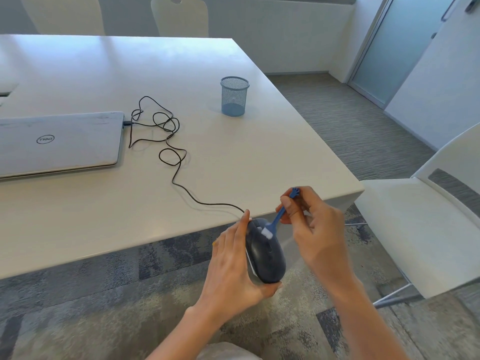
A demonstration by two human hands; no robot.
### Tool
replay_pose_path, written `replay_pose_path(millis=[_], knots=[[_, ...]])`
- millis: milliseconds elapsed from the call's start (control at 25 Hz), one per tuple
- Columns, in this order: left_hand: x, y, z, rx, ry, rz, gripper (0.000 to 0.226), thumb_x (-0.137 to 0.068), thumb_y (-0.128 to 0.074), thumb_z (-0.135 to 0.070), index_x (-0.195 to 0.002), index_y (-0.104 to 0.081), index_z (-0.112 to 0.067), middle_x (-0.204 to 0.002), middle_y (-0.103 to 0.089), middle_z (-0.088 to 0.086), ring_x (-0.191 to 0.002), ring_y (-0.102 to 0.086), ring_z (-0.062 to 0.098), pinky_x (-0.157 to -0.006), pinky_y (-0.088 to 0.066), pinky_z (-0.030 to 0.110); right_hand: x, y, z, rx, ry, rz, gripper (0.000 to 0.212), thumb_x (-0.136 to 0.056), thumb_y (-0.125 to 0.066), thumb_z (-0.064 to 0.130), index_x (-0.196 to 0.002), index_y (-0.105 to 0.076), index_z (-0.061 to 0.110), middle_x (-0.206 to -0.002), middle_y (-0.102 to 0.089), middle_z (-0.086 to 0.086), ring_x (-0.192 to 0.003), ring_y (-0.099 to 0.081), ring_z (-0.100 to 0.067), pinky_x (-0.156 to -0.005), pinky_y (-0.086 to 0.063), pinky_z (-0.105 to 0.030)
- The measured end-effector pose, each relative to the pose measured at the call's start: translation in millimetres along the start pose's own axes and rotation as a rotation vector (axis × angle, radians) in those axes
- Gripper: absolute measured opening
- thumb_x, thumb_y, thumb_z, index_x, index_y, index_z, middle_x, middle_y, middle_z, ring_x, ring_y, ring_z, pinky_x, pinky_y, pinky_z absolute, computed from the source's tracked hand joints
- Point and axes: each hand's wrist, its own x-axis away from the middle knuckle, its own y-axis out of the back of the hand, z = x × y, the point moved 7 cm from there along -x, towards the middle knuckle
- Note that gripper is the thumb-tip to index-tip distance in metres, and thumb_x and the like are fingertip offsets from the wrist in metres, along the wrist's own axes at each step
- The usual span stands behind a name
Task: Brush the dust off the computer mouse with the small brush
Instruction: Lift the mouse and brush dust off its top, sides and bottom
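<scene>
Off table: left fingers grip mouse, right fingers pinch brush; laptop reads Dell.

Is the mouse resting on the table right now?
No, the left hand holds the mouse in the air just off the table edge, while the right hand holds the brush to it.

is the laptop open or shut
Shut. The laptop lies flat on the table with its lid down and the logo on the lid facing up; no screen or keyboard shows.
</scene>
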Motion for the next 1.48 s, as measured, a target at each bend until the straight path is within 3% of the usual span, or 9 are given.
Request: replay_pose_path(millis=[160,400,560,680,960,1160,1240,1360,1480], knots=[[-2.6,-0.5,-2.4,-0.018,-0.017,0.007,0.134,-0.055,-0.080,-0.063,-0.150,0.012,-0.039,-0.143,-0.034,-0.011,-0.133,-0.032,0.007,-0.107,-0.012,0.013,0.7,-9.2,3.3,-0.012,0.042,-0.047,0.005,-0.097,-0.059,0.020,-0.097,-0.063,0.017,-0.081,-0.075,0.002,-0.076,-0.074,-0.015,-0.067,-0.059,-0.042],[0.8,-1.9,-0.3,-0.036,-0.014,0.001,0.133,-0.057,-0.077,-0.063,-0.147,0.017,-0.041,-0.143,-0.036,-0.007,-0.134,-0.032,0.011,-0.108,-0.014,0.019,3.3,-8.5,-9.9,0.056,-0.040,0.036,0.011,-0.097,-0.057,0.024,-0.091,-0.061,0.017,-0.072,-0.074,-0.001,-0.066,-0.073,-0.020,-0.061,-0.058,-0.047],[-0.6,1.6,-3.0,-0.031,-0.026,-0.018,0.132,-0.056,-0.078,-0.064,-0.149,0.013,-0.039,-0.145,-0.034,-0.010,-0.135,-0.032,0.008,-0.110,-0.022,0.027,2.5,0.1,4.2,-0.042,0.040,-0.096,0.014,-0.094,-0.059,0.028,-0.097,-0.066,0.016,-0.079,-0.076,0.004,-0.070,-0.074,-0.011,-0.062,-0.060,-0.039],[-0.3,3.6,-3.4,-0.024,-0.018,-0.022,0.132,-0.054,-0.079,-0.062,-0.152,0.004,-0.033,-0.144,-0.036,-0.010,-0.134,-0.034,0.009,-0.110,-0.023,0.026,5.5,-7.3,5.2,-0.042,0.040,-0.077,0.008,-0.094,-0.063,0.021,-0.098,-0.067,0.017,-0.082,-0.076,0.006,-0.075,-0.073,-0.007,-0.065,-0.059,-0.034],[1.1,7.7,-1.7,-0.026,0.020,-0.024,0.135,-0.052,-0.084,-0.056,-0.149,0.008,-0.037,-0.143,-0.035,-0.009,-0.131,-0.030,0.009,-0.107,-0.029,0.032,27.9,3.3,0.1,-0.055,0.057,-0.002,0.006,-0.096,-0.060,0.021,-0.092,-0.064,0.020,-0.074,-0.073,0.000,-0.066,-0.073,-0.023,-0.057,-0.058,-0.048],[0.7,6.5,2.6,-0.037,0.023,-0.023,0.130,-0.055,-0.079,-0.064,-0.152,0.002,-0.031,-0.145,-0.034,-0.011,-0.134,-0.033,0.010,-0.109,-0.026,0.031,45.2,11.7,-6.0,0.044,0.033,0.055,0.007,-0.092,-0.062,0.024,-0.086,-0.064,0.025,-0.070,-0.073,0.013,-0.066,-0.073,-0.005,-0.052,-0.059,-0.036],[0.6,7.9,2.8,-0.032,0.024,-0.034,0.131,-0.055,-0.081,-0.063,-0.152,0.001,-0.031,-0.146,-0.027,-0.017,-0.136,-0.029,0.006,-0.109,-0.022,0.028,47.0,19.5,-9.6,0.032,-0.012,0.031,0.010,-0.091,-0.064,0.022,-0.083,-0.066,0.028,-0.073,-0.075,0.013,-0.066,-0.073,-0.003,-0.054,-0.060,-0.035],[1.2,6.9,0.5,-0.038,0.016,-0.023,0.132,-0.054,-0.081,-0.062,-0.151,0.004,-0.033,-0.143,-0.022,-0.023,-0.135,-0.028,0.005,-0.108,-0.018,0.026,48.6,25.5,-12.6,-0.179,-0.095,-0.050,0.006,-0.087,-0.065,0.026,-0.084,-0.069,0.029,-0.080,-0.078,0.013,-0.069,-0.075,-0.005,-0.065,-0.063,-0.032],[1.0,5.8,-1.0,-0.015,0.021,-0.024,0.130,-0.054,-0.079,-0.064,-0.152,0.002,-0.033,-0.143,-0.024,-0.023,-0.131,-0.027,-0.001,-0.109,-0.016,0.018,51.8,13.9,-14.0,-0.239,-0.144,-0.036,0.007,-0.087,-0.065,0.026,-0.086,-0.071,0.023,-0.077,-0.078,0.008,-0.073,-0.077,-0.009,-0.070,-0.064,-0.040]])
